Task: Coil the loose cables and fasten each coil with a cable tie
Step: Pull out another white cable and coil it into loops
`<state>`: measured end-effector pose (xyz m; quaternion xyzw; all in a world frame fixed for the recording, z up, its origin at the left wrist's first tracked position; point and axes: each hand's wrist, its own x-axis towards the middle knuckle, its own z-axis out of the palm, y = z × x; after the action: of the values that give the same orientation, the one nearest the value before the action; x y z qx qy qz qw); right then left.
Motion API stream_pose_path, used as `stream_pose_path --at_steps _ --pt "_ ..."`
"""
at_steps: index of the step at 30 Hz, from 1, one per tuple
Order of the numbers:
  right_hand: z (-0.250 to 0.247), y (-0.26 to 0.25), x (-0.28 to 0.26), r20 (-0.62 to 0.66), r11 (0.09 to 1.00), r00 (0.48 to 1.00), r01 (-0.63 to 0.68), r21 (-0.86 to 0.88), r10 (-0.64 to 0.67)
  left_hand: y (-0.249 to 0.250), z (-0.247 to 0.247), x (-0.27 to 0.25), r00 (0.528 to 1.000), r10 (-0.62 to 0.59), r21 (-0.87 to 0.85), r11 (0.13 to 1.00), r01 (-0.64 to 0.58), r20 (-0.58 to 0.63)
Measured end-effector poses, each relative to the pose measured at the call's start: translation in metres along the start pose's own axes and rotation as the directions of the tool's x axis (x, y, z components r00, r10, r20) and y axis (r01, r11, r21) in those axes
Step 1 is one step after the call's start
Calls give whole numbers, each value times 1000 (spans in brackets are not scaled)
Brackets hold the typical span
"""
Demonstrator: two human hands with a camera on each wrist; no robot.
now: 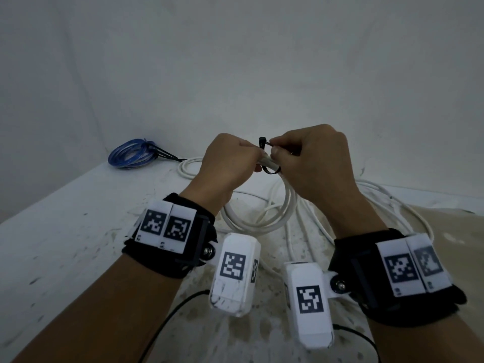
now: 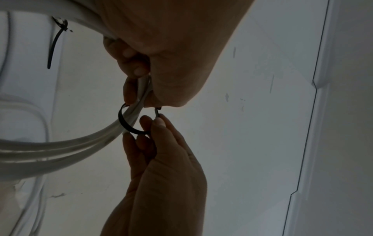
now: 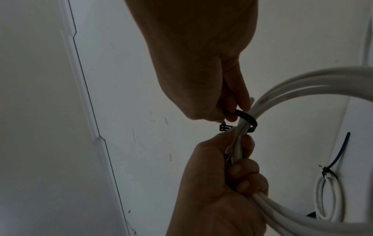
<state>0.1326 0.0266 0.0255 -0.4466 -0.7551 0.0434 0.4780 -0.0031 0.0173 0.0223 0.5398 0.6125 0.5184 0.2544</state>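
My left hand (image 1: 235,163) grips a white cable coil (image 1: 264,221) at its top, and the loop hangs below toward the table. A black cable tie (image 1: 272,171) curves round the bundle right beside my left fingers. Its square head (image 1: 262,141) sticks up between the hands. My right hand (image 1: 301,155) pinches the tie's tail next to that head. In the right wrist view the tie (image 3: 249,120) forms a loose loop round the coil (image 3: 302,83), with the head (image 3: 224,127) beside my left hand (image 3: 222,183). The left wrist view shows the same tie (image 2: 126,123) and my right fingers (image 2: 159,127).
A blue coil (image 1: 131,153) bound with black ties lies at the table's far left. Loose white cable (image 1: 379,200) sprawls over the stained table (image 1: 78,244) under and right of my hands. Another white coil (image 3: 329,199) carries a fastened black tie (image 3: 331,169). A white wall backs the table.
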Motion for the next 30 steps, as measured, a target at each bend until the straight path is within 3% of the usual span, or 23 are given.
stream_pose_path --at_steps 5,15,20,25,30 --pt "0 -3 -1 24 999 1000 -2 50 1 -4 -1 3 1000 -7 -18 1000 7 13" --pt "1 -1 1 11 998 998 -69 -12 69 -8 4 2 998 52 32 998 -53 31" --pt "1 0 2 10 994 994 -107 -25 107 -9 7 0 991 135 158 978 -137 20" --pt "1 3 4 -46 991 991 -129 -35 128 -8 10 -1 963 266 358 896 -263 41" --pt "3 7 5 -23 985 985 -171 -17 170 -9 12 -2 940 327 414 845 -337 97"
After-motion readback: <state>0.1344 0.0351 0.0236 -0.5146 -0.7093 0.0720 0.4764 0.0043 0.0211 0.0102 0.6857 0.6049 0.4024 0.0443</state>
